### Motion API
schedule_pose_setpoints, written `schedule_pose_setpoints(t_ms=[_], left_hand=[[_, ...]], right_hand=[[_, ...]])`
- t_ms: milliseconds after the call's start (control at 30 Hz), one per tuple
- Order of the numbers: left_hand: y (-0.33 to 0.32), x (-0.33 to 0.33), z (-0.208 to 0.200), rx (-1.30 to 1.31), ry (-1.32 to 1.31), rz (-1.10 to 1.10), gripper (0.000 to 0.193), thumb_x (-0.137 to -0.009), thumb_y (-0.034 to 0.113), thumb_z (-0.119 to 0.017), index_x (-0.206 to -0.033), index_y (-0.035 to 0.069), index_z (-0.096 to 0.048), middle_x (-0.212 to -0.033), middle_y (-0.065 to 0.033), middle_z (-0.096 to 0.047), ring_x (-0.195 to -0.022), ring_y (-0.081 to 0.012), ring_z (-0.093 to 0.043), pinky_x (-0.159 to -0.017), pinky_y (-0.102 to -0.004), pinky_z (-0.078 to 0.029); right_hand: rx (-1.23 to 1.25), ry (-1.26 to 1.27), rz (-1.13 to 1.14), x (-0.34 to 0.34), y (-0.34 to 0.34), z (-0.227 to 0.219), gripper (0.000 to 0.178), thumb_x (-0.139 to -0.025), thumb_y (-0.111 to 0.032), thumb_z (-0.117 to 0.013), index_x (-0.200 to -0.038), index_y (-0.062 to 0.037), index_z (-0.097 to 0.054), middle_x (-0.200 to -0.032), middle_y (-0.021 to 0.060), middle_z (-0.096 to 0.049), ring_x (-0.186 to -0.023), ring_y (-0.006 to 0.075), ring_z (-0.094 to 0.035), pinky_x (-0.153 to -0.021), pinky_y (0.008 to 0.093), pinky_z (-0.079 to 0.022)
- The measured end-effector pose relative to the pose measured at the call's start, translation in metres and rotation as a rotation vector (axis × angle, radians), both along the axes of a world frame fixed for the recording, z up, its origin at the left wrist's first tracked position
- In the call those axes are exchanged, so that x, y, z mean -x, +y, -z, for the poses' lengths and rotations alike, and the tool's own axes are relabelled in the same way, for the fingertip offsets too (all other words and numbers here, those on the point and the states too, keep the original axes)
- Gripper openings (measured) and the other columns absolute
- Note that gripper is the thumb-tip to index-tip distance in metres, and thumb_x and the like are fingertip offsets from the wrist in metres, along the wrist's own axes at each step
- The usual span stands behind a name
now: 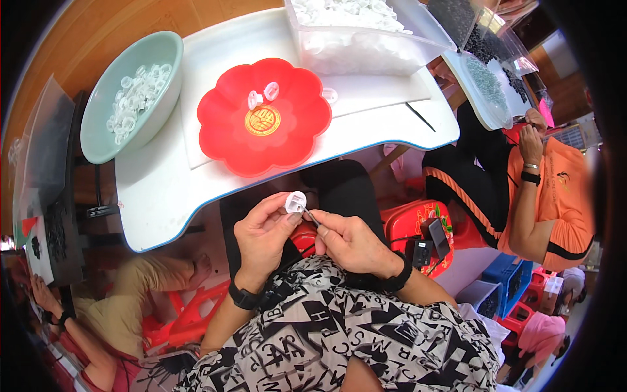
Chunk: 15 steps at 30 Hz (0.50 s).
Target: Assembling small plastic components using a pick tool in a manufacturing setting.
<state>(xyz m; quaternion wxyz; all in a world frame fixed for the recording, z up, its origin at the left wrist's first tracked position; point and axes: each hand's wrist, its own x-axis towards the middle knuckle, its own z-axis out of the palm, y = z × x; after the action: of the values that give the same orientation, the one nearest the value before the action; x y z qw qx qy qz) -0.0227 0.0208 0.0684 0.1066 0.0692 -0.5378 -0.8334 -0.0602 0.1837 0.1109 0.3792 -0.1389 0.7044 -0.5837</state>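
Between the fingertips of my left hand [264, 228] is a small round white plastic part [296, 201], its open side with inner slots turned up. My right hand [353, 242] pinches a thin dark metal tool, which looks like tweezers [312, 217], and its tip reaches the white part. Both hands are above my lap, just off the table's near edge. Beyond them, a red flower-shaped dish [304, 134] stands on the white table [153, 202], with two white round parts [263, 95] in it.
A pale green bowl [95, 140] of white parts stands at the left. At the back is a clear bin [366, 62] heaped with white pieces. Right of the dish lie another white part [330, 95] and a thin black stick [420, 116]. Co-workers sit on both sides.
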Motion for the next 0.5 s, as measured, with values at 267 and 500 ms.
schedule_pose_setpoints(t_ms=[267,500], left_hand=[[0.0008,0.0002,0.004,0.013,0.039,-0.013,0.028,-0.079,-0.01,-0.062,-0.107,-0.009,-0.058,-0.106,-0.016,-0.06,-0.085,-0.0182,-0.062,-0.076,-0.0278,-0.052],[-0.0002,-0.0017,0.0065,0.194,0.08,-0.023,0.026,-0.078,-0.012,-0.062,-0.104,-0.008,-0.06,-0.109,-0.015,-0.057,-0.092,-0.0174,-0.06,-0.078,-0.0265,-0.053]], right_hand=[[0.001,0.015,-0.005,-0.0011,-0.0003,0.0033,0.039,-0.096,-0.011,-0.038,-0.133,-0.0033,-0.042,-0.068,-0.0002,-0.054,-0.053,0.004,-0.045,-0.049,0.0195,-0.039],[-0.071,0.473,-0.042,-0.0023,-0.0043,0.0023,0.031,-0.083,-0.001,-0.048,-0.113,0.0049,-0.047,-0.07,0.0179,-0.06,-0.064,0.0354,-0.061,-0.058,0.0394,-0.048]])
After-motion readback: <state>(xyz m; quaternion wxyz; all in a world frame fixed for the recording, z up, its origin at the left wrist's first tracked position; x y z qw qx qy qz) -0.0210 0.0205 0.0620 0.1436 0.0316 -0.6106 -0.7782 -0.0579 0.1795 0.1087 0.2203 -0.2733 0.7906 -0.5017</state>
